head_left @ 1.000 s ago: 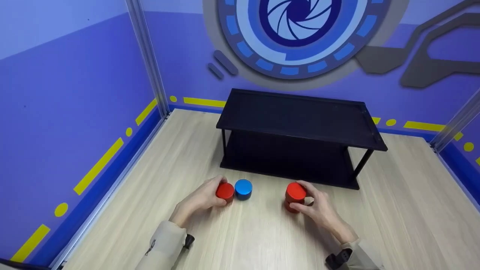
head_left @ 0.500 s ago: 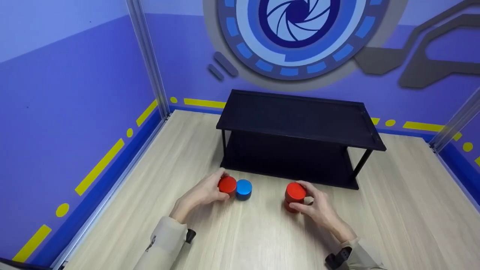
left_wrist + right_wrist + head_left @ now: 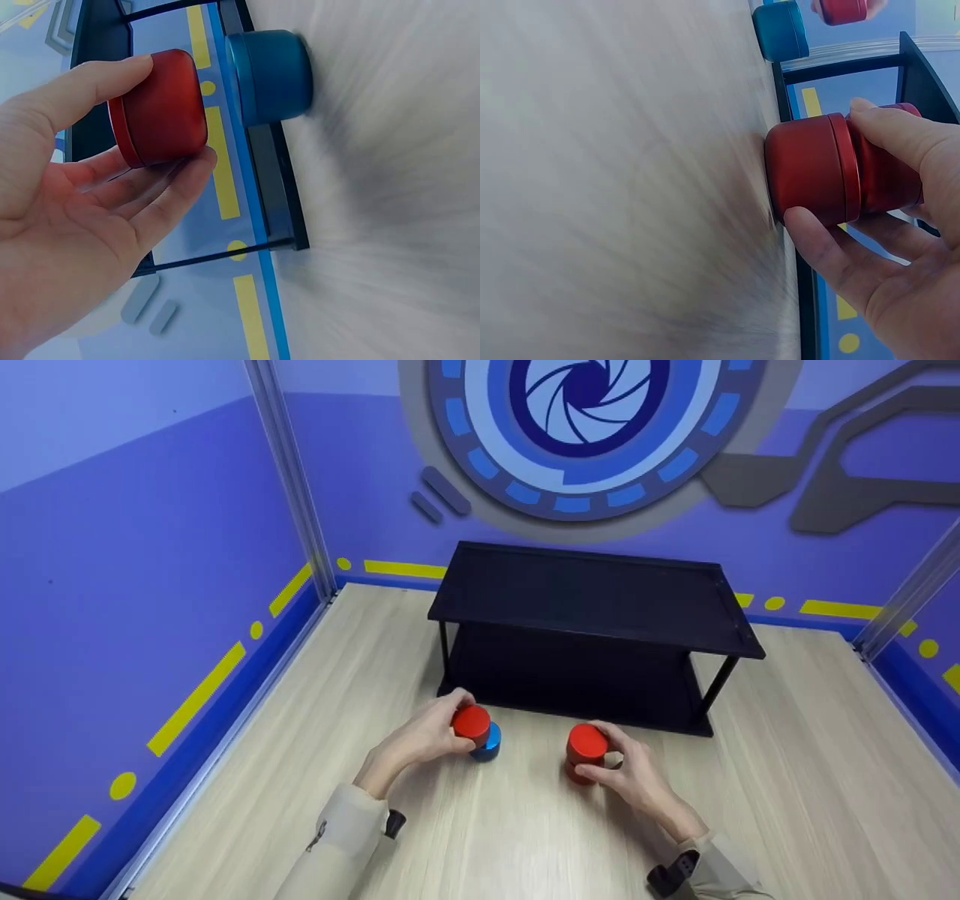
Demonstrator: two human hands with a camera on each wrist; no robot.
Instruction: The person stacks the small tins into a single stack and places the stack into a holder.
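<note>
My left hand (image 3: 420,733) grips a small red lidded tin (image 3: 471,721) between thumb and fingers. In the left wrist view that red tin (image 3: 166,109) is off the table, higher than the blue tin (image 3: 276,77), with a gap between them. The blue tin (image 3: 490,745) stands on the table, partly covered by the red one in the head view. My right hand (image 3: 637,774) holds the upper red tin (image 3: 587,741) of a stack of two. Beneath it, the lower red tin (image 3: 806,171) rests on the table, with a fingertip against its side in the right wrist view.
Just behind the tins stands a black two-tier shelf (image 3: 592,596) with thin posts. Blue-purple walls (image 3: 150,585) with yellow markings enclose the wooden table (image 3: 495,840) at the back and sides.
The left hand has lifted its red tin and carried it right, from beside the blue tin to partly over it. The right hand and its stack have stayed put.
</note>
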